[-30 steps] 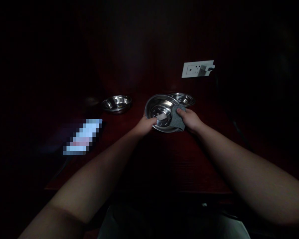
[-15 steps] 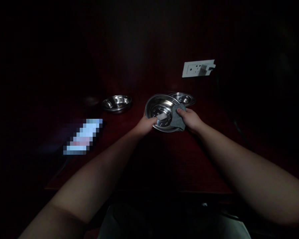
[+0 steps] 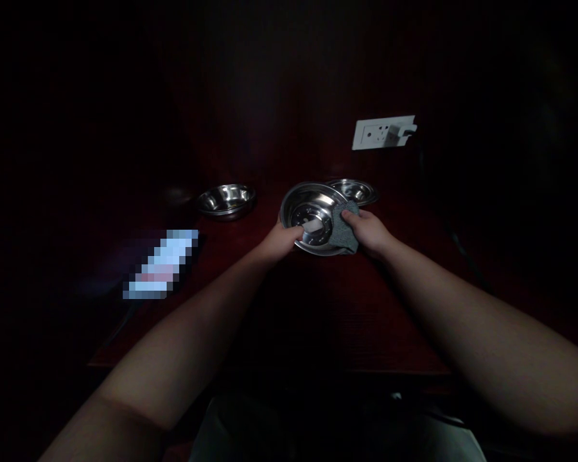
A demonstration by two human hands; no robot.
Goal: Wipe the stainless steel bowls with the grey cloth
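Note:
A shiny metal bowl [image 3: 308,192] is held tilted above the dark red table, its inside facing me. My left hand [image 3: 283,242] is closed on its left rim, thumb inside and the other fingers hidden behind. A grey-green cloth [image 3: 343,234] is folded over the right rim. My right hand [image 3: 370,230] pinches the cloth against the bowl, thumb on top, its other fingers mostly out of sight. A pale patch [image 3: 313,226], a label or a reflection, shows on the bowl's bottom.
Another metal bowl [image 3: 226,200] stands at the left on the table [image 3: 318,321]. A shallow metal dish [image 3: 354,190] lies partly behind the held bowl. A lit phone [image 3: 161,264] with a blurred screen is at the left. A wall socket [image 3: 378,133] holds a plugged-in adapter [image 3: 405,131].

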